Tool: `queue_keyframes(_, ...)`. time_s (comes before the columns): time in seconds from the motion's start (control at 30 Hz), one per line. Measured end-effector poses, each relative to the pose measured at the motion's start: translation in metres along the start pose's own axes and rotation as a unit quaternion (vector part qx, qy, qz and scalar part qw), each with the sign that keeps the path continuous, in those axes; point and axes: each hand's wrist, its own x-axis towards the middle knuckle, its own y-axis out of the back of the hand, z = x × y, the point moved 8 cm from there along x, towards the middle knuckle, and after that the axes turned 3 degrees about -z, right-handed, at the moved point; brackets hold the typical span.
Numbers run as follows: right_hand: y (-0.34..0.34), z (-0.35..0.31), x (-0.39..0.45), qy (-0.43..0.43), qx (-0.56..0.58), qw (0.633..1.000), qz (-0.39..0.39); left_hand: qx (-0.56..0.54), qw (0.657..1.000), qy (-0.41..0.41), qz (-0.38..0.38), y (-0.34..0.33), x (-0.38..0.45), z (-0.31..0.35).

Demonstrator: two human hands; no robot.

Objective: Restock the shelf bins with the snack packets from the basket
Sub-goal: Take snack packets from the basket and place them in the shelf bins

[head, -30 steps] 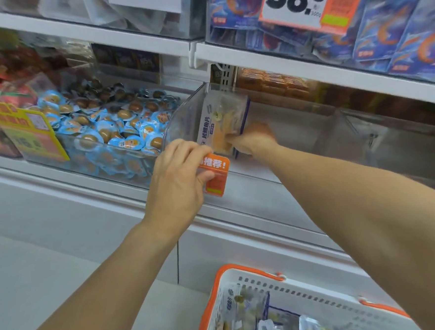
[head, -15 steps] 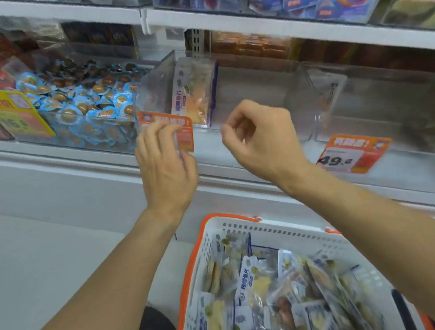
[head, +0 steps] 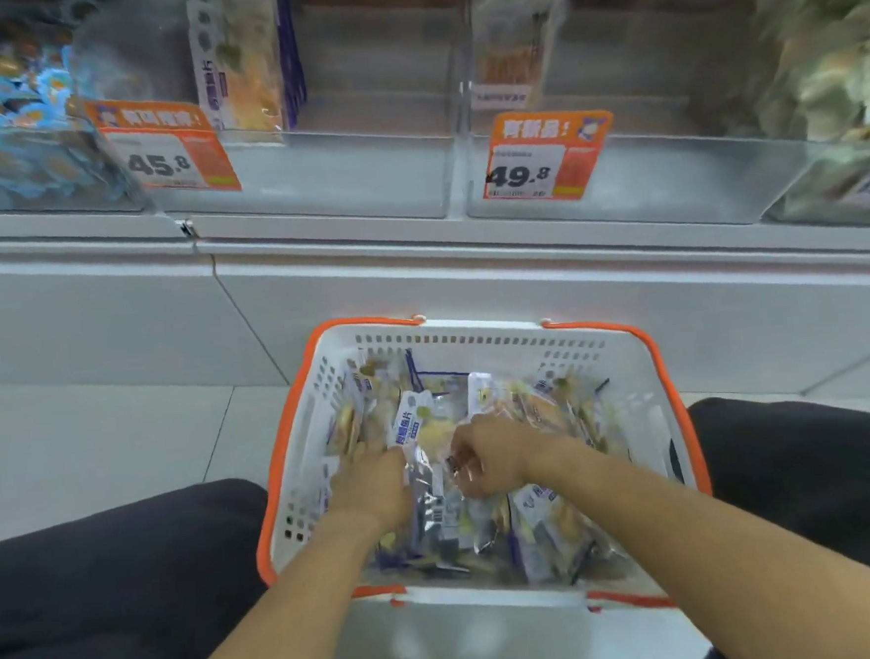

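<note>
Slick clear film on the snack packets [head: 436,488] heaped in the basket [head: 646,361] could slide or drag neighbours out. The left hand [head: 374,488] and right hand [head: 486,462] both curl onto one mid-basket packet. The near-empty bin [head: 340,181] sits on the shelf's front edge.

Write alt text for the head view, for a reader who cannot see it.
Both hands, left and right, reach into a white, orange-rimmed basket and take hold of snack packets. Above, a clear shelf bin tagged 45.8 holds a few upright packets; the next bin is tagged 49.8.
</note>
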Motion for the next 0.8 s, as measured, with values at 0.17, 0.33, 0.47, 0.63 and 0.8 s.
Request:
queue_keyframes(0.17,-0.005,0.029,-0.020,-0.038,-0.025,0.994,-0.096,-0.018,1.000,-0.022,0.003,0.006,-0.003,0.005)
queue_keyframes(0.33,-0.006,0.059,-0.025,-0.081,-0.068,0.989,-0.100,0.066,0.997,-0.012,-0.030,-0.005,-0.006,0.021)
queue_keyframes(0.47,0.004,0.056,-0.024,-0.038,-0.010,0.999,-0.012,0.093,0.995,-0.003,-0.028,-0.006,-0.005,0.025)
queue_keyframes(0.63,0.035,0.038,-0.022,0.018,0.141,0.986,0.086,-0.121,0.987,-0.046,0.093,0.014,-0.007,0.036)
queue_keyframes(0.8,0.074,0.032,-0.029,0.041,0.251,0.955,0.154,-0.514,0.858,-0.010,0.024,0.028,-0.009,0.032)
